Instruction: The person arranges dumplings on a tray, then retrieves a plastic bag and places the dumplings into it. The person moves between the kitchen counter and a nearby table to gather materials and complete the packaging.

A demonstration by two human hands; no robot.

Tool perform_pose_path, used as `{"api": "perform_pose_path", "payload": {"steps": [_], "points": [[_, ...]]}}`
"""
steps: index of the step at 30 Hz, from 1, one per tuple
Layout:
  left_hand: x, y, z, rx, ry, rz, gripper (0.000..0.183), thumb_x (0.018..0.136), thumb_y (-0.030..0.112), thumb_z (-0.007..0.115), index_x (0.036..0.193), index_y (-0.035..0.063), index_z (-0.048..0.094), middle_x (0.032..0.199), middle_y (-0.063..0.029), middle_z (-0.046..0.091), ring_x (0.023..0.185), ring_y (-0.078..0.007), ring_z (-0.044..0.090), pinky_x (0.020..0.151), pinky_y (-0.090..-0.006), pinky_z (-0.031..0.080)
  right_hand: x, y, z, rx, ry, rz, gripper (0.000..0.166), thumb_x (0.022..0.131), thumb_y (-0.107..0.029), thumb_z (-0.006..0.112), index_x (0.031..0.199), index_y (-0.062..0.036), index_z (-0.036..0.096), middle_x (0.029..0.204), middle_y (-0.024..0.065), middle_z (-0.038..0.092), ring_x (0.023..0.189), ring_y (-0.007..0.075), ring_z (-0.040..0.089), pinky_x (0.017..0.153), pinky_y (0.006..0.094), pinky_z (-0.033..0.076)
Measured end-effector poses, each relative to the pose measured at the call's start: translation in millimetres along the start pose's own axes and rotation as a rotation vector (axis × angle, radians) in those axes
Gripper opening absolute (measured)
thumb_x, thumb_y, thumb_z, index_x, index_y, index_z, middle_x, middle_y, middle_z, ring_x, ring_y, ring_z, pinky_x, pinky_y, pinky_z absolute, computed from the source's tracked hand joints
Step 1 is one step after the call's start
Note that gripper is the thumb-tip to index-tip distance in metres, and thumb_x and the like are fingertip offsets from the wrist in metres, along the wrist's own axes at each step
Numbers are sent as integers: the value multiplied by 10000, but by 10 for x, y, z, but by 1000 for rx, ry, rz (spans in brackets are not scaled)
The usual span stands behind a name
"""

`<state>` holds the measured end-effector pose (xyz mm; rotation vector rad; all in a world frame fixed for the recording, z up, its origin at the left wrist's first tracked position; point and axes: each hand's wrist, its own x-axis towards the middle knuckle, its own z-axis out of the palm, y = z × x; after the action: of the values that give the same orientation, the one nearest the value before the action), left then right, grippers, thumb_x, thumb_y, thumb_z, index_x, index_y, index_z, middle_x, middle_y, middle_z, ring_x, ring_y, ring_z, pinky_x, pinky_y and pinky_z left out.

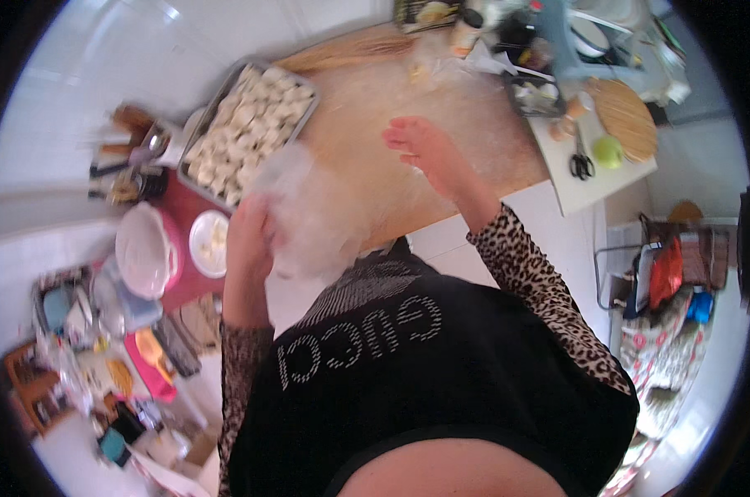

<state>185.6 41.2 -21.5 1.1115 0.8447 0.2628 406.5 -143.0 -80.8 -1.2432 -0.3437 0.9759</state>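
Note:
My left hand (251, 233) grips a crumpled, translucent plastic bag (316, 214), blurred, which hangs over the near edge of a floured wooden board (375, 136). Just beyond that hand lies a metal tray (308, 115) full of small pale dough pieces (244, 127). Above the board's right part, my right hand (421, 146) holds nothing, its fingers slightly bent and apart. A white plate (196, 248) with a few pale pieces is left of my left hand.
A pink and white basin (142, 248) and a utensil holder (154, 183) stand at left. On the right, a white board (605, 186) bears black-handled scissors (580, 164), a green apple (608, 152) and a round wooden board (620, 118). A jar (467, 34) stands at the back.

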Motion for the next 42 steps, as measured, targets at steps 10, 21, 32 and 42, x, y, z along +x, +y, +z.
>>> {"api": "perform_pose_path", "payload": {"steps": [10, 21, 32, 42], "points": [[44, 134, 664, 330, -81, 185, 129, 828, 152, 501, 888, 57, 564, 621, 31, 482, 464, -40, 403, 403, -189, 312, 60, -55, 519, -972, -26, -713, 299, 738, -79, 510, 1034, -38, 514, 984, 137, 546, 955, 272, 505, 810, 354, 402], [285, 92, 70, 1619, 496, 557, 83, 736, 94, 453, 753, 40, 514, 694, -160, 558, 741, -334, 558, 610, -407, 448, 280, -319, 161, -795, 148, -469, 196, 737, -82, 487, 913, -5, 526, 793, 161, 566, 737, 277, 552, 660, 328, 430], [262, -395, -3, -703, 130, -239, 173, 823, 186, 445, 911, 56, 519, 665, -52, 542, 575, -186, 537, 523, -331, 470, -36, 400, 37, -1030, 0, -311, 217, 754, -215, 500, 819, -8, 514, 671, 171, 546, 659, 307, 539, 584, 392, 402], [-8, -738, -270, 739, 166, 256, 210, 735, 182, 558, 839, 0, 539, 628, -65, 532, 603, -179, 517, 588, -300, 419, 250, 541, -223, 587, 334, 530, 83, 796, -134, 467, 731, -86, 486, 580, 0, 463, 505, 107, 456, 412, 229, 362]]}}
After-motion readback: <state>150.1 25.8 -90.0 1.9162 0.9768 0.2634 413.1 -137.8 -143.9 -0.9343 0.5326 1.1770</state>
